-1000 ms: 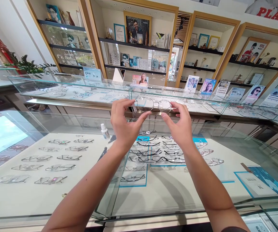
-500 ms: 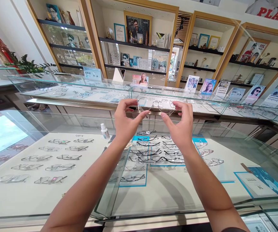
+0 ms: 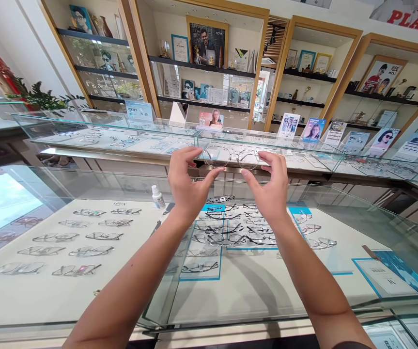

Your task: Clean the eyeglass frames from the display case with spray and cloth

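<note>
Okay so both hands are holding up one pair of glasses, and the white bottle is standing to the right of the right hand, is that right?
Not quite: the white bottle stands to the left of the left hand, as the head view shows. The rest holds: both hands are holding up one pair of glasses.

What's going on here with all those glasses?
Someone is holding up one pair of thin-rimmed glasses with both hands, over a glass display case. The left hand has one side of the frame and the right hand has the other. More glasses sit below in rows, and a small white bottle stands to the left of the hands.
</note>
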A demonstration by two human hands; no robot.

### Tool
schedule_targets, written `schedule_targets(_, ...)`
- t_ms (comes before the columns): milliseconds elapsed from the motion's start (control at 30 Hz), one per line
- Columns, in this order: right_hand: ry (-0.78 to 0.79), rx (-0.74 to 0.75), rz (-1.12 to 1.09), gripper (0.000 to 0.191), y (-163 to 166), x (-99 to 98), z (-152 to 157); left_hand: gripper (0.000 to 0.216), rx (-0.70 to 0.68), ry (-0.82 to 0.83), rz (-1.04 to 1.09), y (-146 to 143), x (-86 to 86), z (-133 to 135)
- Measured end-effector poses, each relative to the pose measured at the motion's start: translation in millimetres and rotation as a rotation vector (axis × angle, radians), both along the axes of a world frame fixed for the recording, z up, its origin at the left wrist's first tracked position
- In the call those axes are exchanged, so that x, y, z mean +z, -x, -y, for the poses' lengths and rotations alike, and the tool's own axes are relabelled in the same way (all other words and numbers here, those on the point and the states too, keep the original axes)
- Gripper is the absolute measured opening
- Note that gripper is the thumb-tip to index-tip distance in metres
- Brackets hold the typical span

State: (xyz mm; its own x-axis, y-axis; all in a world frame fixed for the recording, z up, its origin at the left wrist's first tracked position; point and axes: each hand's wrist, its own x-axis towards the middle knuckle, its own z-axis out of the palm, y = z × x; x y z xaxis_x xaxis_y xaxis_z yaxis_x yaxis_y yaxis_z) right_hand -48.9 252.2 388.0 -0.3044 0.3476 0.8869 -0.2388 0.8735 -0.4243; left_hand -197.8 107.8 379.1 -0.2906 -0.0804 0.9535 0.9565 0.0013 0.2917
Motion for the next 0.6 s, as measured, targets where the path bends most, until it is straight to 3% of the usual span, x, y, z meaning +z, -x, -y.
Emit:
schedule_targets(300,-0.034,0.001,-0.045,0.04,3.7,-2.3,-1.0,0.057,-0.019,-0.004,-0.023,2.9,-2.7,-1.1)
schedule_targets(600,-0.181,-0.096,-0.116,0.037,5.3,-3.6,5.5,0.06,-0.316,0.039,0.143,26.1,-18.4,-13.9)
